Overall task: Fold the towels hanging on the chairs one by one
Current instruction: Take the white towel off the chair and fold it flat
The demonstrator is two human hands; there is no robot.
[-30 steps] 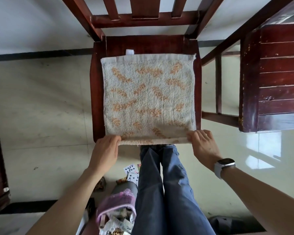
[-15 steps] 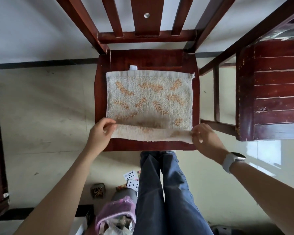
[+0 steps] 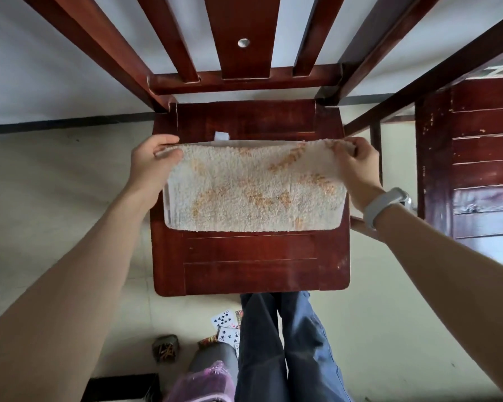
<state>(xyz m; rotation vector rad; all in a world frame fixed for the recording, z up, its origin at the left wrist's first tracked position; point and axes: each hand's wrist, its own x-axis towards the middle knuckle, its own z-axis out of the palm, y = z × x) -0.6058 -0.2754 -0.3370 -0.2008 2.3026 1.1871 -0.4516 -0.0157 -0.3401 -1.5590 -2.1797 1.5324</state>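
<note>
step: folding in half, judged | cream terry towel with orange flecks (image 3: 253, 190) lies doubled on dark red wooden chair seat (image 3: 250, 265) | left hand (image 3: 150, 166) and right hand (image 3: 357, 166) pinch its far corners | next: align edges, let go, flatten

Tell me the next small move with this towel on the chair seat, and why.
Probably lower the held edge onto the far edge and let go: both the left hand and right hand pinch the towel corners over the back of the chair seat, fold nearly closed.
</note>
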